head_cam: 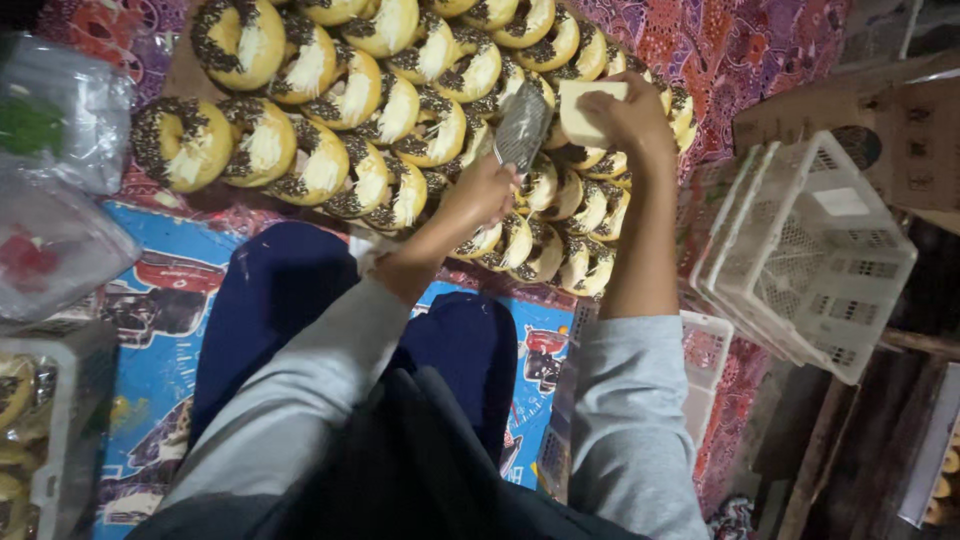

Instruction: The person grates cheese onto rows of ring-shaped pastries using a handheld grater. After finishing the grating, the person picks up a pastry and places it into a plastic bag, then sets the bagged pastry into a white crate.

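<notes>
At the far left, well away from either hand, clear plastic bags [60,110] lie on the patterned mat [160,340], and a white crate [45,440] below them holds more rings of pastry. Rows of doughnuts [300,110], each topped half with dark sprinkles and half with pale shavings, spread out above and beside the fingers of both hands. The left hand [485,190] is clenched around the handle of a small metal grater [522,125], whose blade slants up and away from the knuckles, over the doughnuts in the middle rows. Just past the grater's top edge, the right hand [625,115] grips a pale block of cheese [585,110], the fingers curled over its far side and pressing it toward the blade. Beyond the right hand's knuckles lies red patterned cloth [760,50], and farther right an empty white basket [810,250] is tipped on its side beside a cardboard box [880,120]. The risk I see here is to the right fingertips: the block looks short, so a firm stroke could carry them onto the grater's teeth. The grater also hangs in the air with nothing under it, so a slip of the left grip could drop it onto the toppings and smear them.
</notes>
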